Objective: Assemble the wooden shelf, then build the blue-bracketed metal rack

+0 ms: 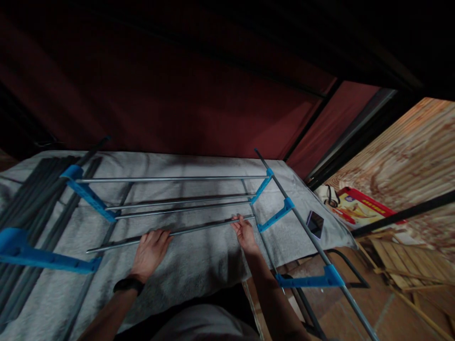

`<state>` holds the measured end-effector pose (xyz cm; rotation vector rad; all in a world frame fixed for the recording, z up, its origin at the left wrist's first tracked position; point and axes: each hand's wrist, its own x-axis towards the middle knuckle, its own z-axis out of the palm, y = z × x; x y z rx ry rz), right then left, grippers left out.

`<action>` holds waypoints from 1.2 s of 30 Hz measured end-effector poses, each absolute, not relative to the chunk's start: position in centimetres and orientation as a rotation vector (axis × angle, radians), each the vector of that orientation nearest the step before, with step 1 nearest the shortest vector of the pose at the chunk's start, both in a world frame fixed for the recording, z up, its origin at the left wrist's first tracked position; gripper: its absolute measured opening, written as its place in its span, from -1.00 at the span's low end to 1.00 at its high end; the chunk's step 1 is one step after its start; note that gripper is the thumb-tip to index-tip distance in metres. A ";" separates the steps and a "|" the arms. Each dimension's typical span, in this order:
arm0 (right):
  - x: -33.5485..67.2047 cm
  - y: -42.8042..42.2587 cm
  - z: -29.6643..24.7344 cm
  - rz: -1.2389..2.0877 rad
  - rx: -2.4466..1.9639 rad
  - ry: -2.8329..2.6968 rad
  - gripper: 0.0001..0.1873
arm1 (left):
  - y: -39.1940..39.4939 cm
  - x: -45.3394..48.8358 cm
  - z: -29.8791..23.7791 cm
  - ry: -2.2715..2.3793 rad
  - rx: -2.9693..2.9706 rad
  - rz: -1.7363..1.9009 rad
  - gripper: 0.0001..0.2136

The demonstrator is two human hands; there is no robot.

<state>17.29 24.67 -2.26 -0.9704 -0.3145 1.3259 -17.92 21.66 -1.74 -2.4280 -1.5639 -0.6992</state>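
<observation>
A thin grey metal tube (202,228) lies crosswise in front of me, with both hands on it. My left hand (151,251), with a dark band on its wrist, is closed over the tube left of its middle. Near the tube's right end, the fingers of my right hand (244,231) pinch it. Beyond my hands, three more crosswise tubes (174,179) join a blue plastic bracket (90,199) on the left to the right side frame. That frame's long pole (302,220) carries several brackets, including a blue bracket (277,215) close to the held tube's right end. Another blue bracket (46,259) is at the left.
A pale grey cloth (209,251) covers the surface under the frame. Several loose dark tubes (31,203) lie at the left. On the right are a phone (315,224), a red and yellow box (366,208) and a slatted wooden piece (405,260). A dark red panel (199,109) rises behind.
</observation>
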 end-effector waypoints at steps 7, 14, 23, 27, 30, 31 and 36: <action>17.7 24.2 -2.0 1.383 -0.945 -0.297 -0.76 | 21.9 -18.1 -2.4 -1.519 -2.445 -0.670 -0.70; 17.6 24.3 -1.3 1.356 -0.947 -0.308 -0.72 | 21.7 -17.9 -1.9 -1.525 -2.452 -0.726 -0.67; 17.7 23.9 0.3 1.343 -0.971 -0.330 -0.83 | 21.7 -17.8 -1.4 -1.525 -2.444 -0.742 -0.68; 18.0 24.6 1.7 1.309 -0.993 -0.353 -0.86 | 21.8 -17.5 -0.8 -1.562 -2.391 -0.804 -0.69; 18.3 25.2 2.7 1.279 -0.973 -0.368 -0.83 | 22.0 -16.9 0.3 -1.562 -2.372 -0.845 -0.71; 18.4 25.5 3.1 1.261 -0.960 -0.373 -0.82 | 22.1 -16.6 0.7 -1.555 -2.358 -0.857 -0.72; 18.8 27.0 4.8 1.208 -0.926 -0.401 -0.74 | 22.7 -15.6 2.8 -1.476 -2.274 -0.921 -0.75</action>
